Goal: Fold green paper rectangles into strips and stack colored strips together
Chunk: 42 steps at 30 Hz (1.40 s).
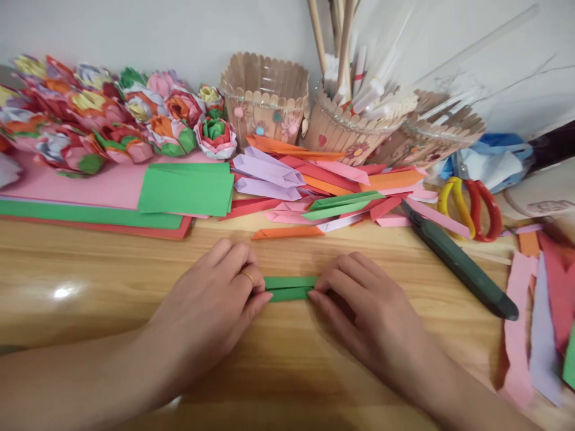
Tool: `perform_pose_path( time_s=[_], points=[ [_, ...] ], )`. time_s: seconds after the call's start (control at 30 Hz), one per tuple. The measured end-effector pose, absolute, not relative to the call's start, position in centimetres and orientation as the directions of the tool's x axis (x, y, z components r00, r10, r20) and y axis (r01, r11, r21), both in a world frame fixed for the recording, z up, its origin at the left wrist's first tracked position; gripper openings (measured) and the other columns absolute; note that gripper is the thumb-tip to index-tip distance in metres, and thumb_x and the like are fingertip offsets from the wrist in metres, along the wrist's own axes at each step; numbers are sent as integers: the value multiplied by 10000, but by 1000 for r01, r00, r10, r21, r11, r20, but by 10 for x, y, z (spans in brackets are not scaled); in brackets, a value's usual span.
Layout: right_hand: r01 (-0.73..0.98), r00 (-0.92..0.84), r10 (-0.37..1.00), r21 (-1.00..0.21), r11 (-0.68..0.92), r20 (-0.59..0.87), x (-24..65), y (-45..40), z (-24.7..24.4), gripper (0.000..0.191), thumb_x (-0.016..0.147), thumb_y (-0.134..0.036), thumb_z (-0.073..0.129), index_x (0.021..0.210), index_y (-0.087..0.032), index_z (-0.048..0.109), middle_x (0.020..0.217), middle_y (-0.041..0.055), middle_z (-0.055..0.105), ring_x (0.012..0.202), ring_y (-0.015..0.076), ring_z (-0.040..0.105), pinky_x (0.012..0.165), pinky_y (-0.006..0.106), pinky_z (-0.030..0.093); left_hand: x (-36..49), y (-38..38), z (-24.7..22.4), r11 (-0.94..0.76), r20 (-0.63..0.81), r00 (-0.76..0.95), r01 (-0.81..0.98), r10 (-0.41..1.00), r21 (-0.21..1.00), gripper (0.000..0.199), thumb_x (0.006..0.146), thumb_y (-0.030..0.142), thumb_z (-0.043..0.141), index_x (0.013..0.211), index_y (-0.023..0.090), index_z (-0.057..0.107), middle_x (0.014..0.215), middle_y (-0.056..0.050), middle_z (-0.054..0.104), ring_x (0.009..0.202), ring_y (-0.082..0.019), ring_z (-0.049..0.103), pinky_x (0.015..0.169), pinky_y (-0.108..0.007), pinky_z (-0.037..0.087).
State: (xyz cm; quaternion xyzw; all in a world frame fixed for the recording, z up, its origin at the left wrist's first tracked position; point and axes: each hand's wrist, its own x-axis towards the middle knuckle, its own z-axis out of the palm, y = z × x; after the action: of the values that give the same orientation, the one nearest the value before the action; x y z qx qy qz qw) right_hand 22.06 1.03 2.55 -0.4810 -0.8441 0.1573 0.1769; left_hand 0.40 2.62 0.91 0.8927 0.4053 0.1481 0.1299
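Observation:
A narrow strip of folded green paper (pixel 291 288) lies on the wooden table, with a lengthwise seam along its middle. My left hand (pixel 220 293) pinches its left end between thumb and fingers; a ring is on one finger. At the opposite end, my right hand (pixel 359 299) grips the paper with thumb and fingertips. Both ends of the strip are partly hidden by my fingers. Just beyond my hands is a pile of folded paper pieces (pixel 269 170) in lilac, red, orange, pink and green. Green paper rectangles (pixel 186 188) rest on larger coloured sheets to the left.
Folded paper flowers (pixel 90 108) crowd the back left. Popsicle-stick baskets (pixel 269 114) line the wall, one holding sticks and tubes. A dark green utility knife (pixel 462 263) and scissors (pixel 469 203) lie on the right, near torn paper strips (pixel 518 329).

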Motion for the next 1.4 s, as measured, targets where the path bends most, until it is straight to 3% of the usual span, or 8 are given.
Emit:
perform_pose_path(
  time_s=[0.27,0.43,0.57,0.63,0.73,0.8,1.03,1.4],
  points=[
    [762,-465,859,-398,511,213,217,9,18,166,875,-145,492,718,-165,539,719,51,554,697,186,467,603,315,401,6,30,8,-666,242,621,680,745,307,257,912,188,374,723,171,547,860,-52,587,762,-183,551,630,-305,471],
    [761,-475,840,-356,542,262,220,10,16,185,888,-173,498,713,-164,556,711,53,573,685,183,493,596,316,434,-5,25,5,-861,434,750,484,500,157,328,955,66,307,985,182,613,1008,8,695,995,-153,586,910,-286,444],
    [797,-479,811,-222,562,335,227,7,19,170,900,-168,502,775,-143,616,775,82,644,717,199,571,621,334,485,-12,17,5,-900,328,842,432,428,65,360,921,65,335,1152,145,599,1154,-30,674,1138,-161,541,991,-292,386],
    [748,-562,742,-159,645,365,230,3,23,178,910,-136,477,927,-118,654,927,111,693,883,227,624,738,359,517,-12,14,4,-899,319,846,434,428,56,370,933,88,312,1165,130,598,1171,-44,668,1159,-165,534,1003,-294,371],
    [600,-740,604,-113,792,297,230,-4,27,301,946,-156,435,1190,-84,597,1202,102,650,1198,222,534,984,370,462,-12,14,4,-896,330,840,441,431,48,387,959,115,272,1166,123,598,1165,-51,671,1152,-164,543,998,-290,366],
    [575,-780,587,-121,809,215,228,-8,26,360,970,-239,423,1267,-75,544,1309,88,578,1268,207,475,1045,372,426,-13,16,3,-903,323,851,429,415,31,383,958,113,279,1176,123,594,1165,-54,670,1151,-160,544,982,-280,375],
    [634,-741,664,-217,742,104,228,-13,19,440,948,-294,460,1347,-109,470,1400,81,476,1323,183,405,1097,368,365,-25,15,-1,-894,261,858,444,442,58,372,954,128,345,1265,199,536,1241,-38,624,1243,-173,473,1013,-309,368],
    [678,-706,692,-138,722,150,226,-18,17,389,963,-281,422,1313,-142,518,1417,46,444,1320,176,408,1087,341,373,-22,27,12,-916,291,877,402,381,-12,400,954,79,270,1167,166,597,1172,-4,671,1076,-136,595,912,-259,397]
  ],
)
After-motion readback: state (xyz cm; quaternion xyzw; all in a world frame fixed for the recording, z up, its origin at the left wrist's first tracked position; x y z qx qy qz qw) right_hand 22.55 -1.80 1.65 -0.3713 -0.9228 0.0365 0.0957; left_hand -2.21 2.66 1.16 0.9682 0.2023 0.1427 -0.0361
